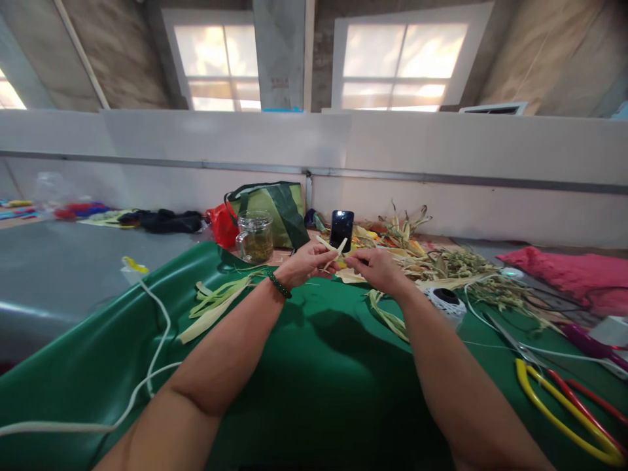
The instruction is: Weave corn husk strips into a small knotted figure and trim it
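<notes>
Pale corn husk strips [335, 248] cross each other between the fingers of my left hand [305, 263], which is closed on them and wears a dark green bead bracelet [279, 285]. Close beside it on the right, my right hand [377, 269] is closed in a pinch. What its fingertips hold is too small to make out. Both hands are above the green mat [314, 392]. Green and cream husk leaves [216, 307] lie left of my left wrist, and a thin green husk bundle [390, 319] lies under my right hand.
A glass mug of tea [256, 239], a green bag [284, 209] and an upright phone [342, 230] stand behind. Dried husks and plants [456, 268] spread to the right, near a thread spool [446, 304] and scissors [564, 405]. A white cable [159, 320] crosses the left side.
</notes>
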Demonstrator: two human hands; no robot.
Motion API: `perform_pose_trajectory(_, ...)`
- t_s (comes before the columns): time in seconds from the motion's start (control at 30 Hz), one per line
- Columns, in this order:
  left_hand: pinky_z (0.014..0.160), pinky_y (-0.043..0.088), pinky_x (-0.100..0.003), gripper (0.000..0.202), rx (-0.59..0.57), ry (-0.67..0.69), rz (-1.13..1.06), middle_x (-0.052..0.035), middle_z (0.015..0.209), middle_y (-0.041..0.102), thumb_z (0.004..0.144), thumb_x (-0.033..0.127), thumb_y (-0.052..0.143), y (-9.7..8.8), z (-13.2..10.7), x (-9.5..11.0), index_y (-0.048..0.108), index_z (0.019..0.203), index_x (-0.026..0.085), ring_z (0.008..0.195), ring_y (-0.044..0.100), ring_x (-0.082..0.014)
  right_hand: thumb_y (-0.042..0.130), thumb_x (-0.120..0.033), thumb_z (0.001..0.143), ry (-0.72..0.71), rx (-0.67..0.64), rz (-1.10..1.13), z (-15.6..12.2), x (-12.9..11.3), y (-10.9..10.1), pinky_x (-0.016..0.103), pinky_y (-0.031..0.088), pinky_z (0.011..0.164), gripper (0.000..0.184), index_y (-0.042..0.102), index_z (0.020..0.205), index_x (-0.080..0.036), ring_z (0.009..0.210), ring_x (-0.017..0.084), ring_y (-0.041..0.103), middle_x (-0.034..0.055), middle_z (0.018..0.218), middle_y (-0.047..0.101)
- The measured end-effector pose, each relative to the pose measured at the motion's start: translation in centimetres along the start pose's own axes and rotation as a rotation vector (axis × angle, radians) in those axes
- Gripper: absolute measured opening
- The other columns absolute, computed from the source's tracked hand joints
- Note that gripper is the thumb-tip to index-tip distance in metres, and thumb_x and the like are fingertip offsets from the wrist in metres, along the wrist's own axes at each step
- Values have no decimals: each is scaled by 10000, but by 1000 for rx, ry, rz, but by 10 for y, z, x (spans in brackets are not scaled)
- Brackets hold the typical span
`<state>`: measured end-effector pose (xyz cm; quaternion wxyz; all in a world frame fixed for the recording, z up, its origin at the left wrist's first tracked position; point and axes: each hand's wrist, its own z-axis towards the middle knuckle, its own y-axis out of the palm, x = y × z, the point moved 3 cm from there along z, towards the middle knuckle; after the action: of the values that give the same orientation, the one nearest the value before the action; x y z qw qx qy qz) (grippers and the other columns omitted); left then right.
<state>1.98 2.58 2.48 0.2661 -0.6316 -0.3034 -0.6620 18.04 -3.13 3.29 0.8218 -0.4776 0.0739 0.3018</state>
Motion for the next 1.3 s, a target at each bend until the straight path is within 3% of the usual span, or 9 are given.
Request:
perform_pose_trajectory(0.13, 599, 482, -206, 350, 84, 1, 16, -4, 622, 629, 681, 396, 789, 3, 1, -1, 608, 777, 111, 560, 583, -73, 485, -481, 869, -16, -11, 15, -1, 0, 0, 245, 280, 519, 448, 505, 530, -189, 510, 107, 394, -16, 500, 475)
perform_pose_trajectory(0.33, 562, 475, -187, 284, 177, 3, 24, 26, 556, 547, 753, 345, 734, 7, 1, 0, 583, 699, 112, 574, 582, -79, 512, -439, 859, -15, -56, 40, -1, 2, -1, 244, 299, 532, 385, 597, 584, -183, 529, 110, 438, -8, 545, 552)
perform_pose_trajectory(0.5, 553, 461, -190, 227, 148, 20, 109, 37, 568, 555, 732, 322, 746, 7, 1, -5, 638, 751, 123, 558, 541, -73, 519, -456, 854, 11, -20, 23, -1, 1, 0, 250, 299, 518, 401, 610, 574, -183, 513, 109, 419, -11, 517, 520)
perform_pose_trajectory(0.6, 580, 461, -193, 247, 135, 44, 150, 13, 598, 608, 720, 347, 752, 6, 4, -8, 655, 733, 120, 563, 558, -76, 574, -508, 812, 47, 44, 153, 0, 0, 0, 248, 355, 536, 357, 695, 748, -178, 561, 122, 496, 11, 634, 625)
perform_pose_trajectory(0.67, 601, 465, -202, 286, 63, 82, 186, -14, 613, 642, 688, 383, 769, 9, 6, -9, 666, 693, 117, 591, 584, -95, 601, -533, 777, 82, 83, 249, 1, 0, 2, 250, 378, 536, 371, 706, 798, -177, 572, 132, 524, 21, 659, 654)
perform_pose_trajectory(0.8, 591, 442, -207, 367, -46, 187, 272, -22, 546, 608, 636, 434, 783, 16, 4, -7, 624, 539, 117, 572, 541, -100, 605, -533, 747, 161, 212, 281, 2, 3, 3, 256, 331, 487, 380, 666, 625, -178, 498, 121, 454, 9, 522, 580)
perform_pose_trajectory(0.97, 525, 350, -198, 394, -106, 196, 335, 12, 500, 520, 654, 463, 746, 19, -1, -4, 603, 525, 119, 515, 430, -67, 617, -569, 715, 222, 291, 346, 2, 12, -2, 256, 310, 474, 421, 636, 585, -169, 465, 106, 401, -6, 480, 517)
perform_pose_trajectory(1.13, 507, 333, -200, 519, -104, 119, 291, 32, 486, 463, 675, 641, 644, 18, 1, -6, 630, 617, 125, 482, 376, -60, 629, -549, 735, 180, 285, 301, 3, 14, -2, 271, 379, 515, 385, 676, 650, -176, 512, 133, 482, 10, 545, 583)
perform_pose_trajectory(1.3, 450, 257, -206, 451, -34, 196, 499, 33, 458, 429, 688, 539, 681, 15, 5, -10, 585, 524, 131, 460, 329, -61, 646, -392, 794, -4, 256, 126, 3, 0, 0, 335, 450, 759, 208, 712, 722, -209, 784, 198, 603, 60, 788, 690)
